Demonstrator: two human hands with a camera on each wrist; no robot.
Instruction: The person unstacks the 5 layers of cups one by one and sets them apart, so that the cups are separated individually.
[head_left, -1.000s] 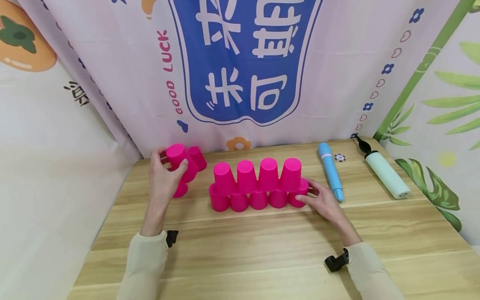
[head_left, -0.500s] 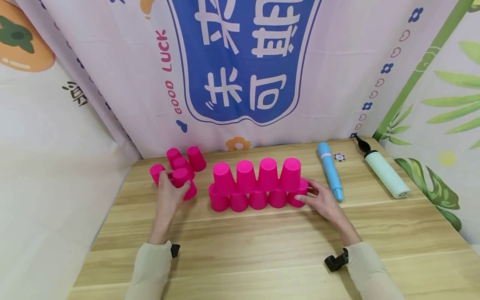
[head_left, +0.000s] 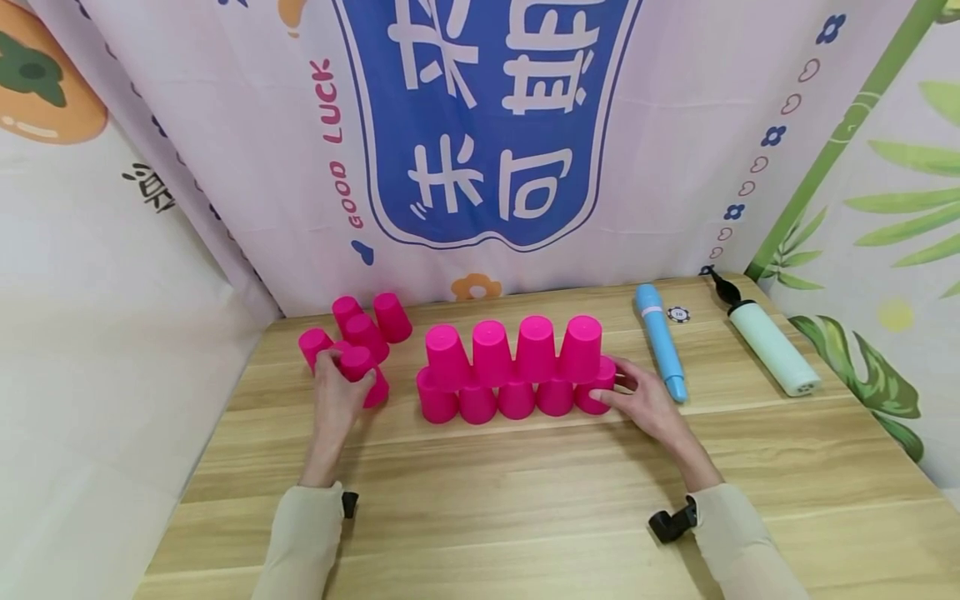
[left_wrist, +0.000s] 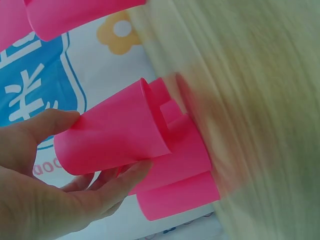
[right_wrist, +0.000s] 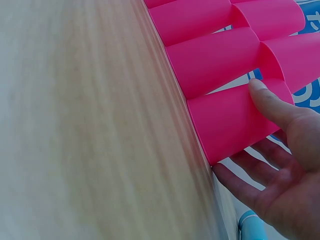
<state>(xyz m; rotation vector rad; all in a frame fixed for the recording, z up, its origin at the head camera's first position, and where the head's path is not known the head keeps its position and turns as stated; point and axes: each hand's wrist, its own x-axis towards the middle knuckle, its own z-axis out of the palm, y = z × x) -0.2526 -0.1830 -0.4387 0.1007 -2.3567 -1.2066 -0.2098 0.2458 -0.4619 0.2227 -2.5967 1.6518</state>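
My left hand (head_left: 335, 404) grips a pink cup (left_wrist: 112, 132) between thumb and fingers. The cup is upside down, its open rim off the table in the left wrist view. Several other upside-down pink cups (head_left: 366, 335) stand close around it. At the right end of a two-tier row, my right hand (head_left: 651, 406) holds the bottom end cup (right_wrist: 227, 122), thumb on its near side and fingers round its outer side. Several cups form that bottom row, and the upper cups (head_left: 491, 354) bridge the joints between them.
A blue pen-shaped tube (head_left: 662, 342) lies to the right of the row, beside a small round chip (head_left: 679, 315). Further right is a pale green hand pump (head_left: 772, 346) with a black nozzle. A printed cloth (head_left: 300, 167) hangs behind the wooden table (head_left: 495, 508).
The left hand has moved down and nearer with its pink cup, bringing the cups behind it into view. The right hand and the two-tier row stay put.
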